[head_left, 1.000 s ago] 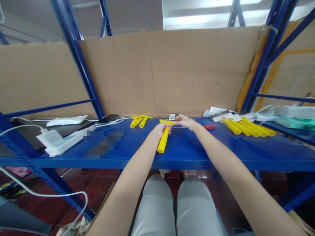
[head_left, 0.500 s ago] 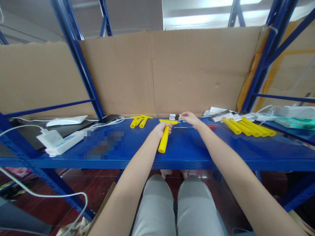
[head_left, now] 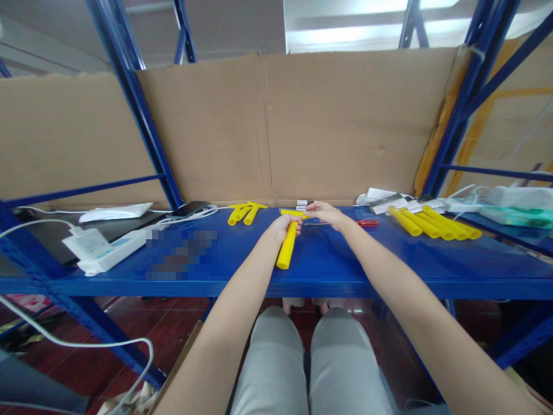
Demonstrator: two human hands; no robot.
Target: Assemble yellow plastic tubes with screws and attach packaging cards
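- Yellow T-tool [head_left: 286,252] in head view: mid-shelf, in front of the person, tube end slanting back toward them, crossbar at far end. Can't tell if it rests on the blue shelf [head_left: 242,265].
- L hand [head_left: 283,225]: fingers wrapped round tube just below crossbar.
- R hand [head_left: 327,213]: fingers bunched at crossbar's R end; from where I stand can't tell if pinching smth small.
- Screwdriver [head_left: 368,223]: red handle just right of R wrist, shaft running left past R hand.
- Blk/wht bits [head_left: 301,204]: just behind crossbar, partly hidden by R fingers.
- Yellow T-pcs [head_left: 249,215]: small grp, left of L hand, apart.
- Yellow tubes [head_left: 440,225]: row, far right, w/ wht/blk packs [head_left: 391,204] at back ends.
- Pwr strip [head_left: 114,253]: L end of shelf.
- Cardboard [head_left: 324,127]: upright along back.
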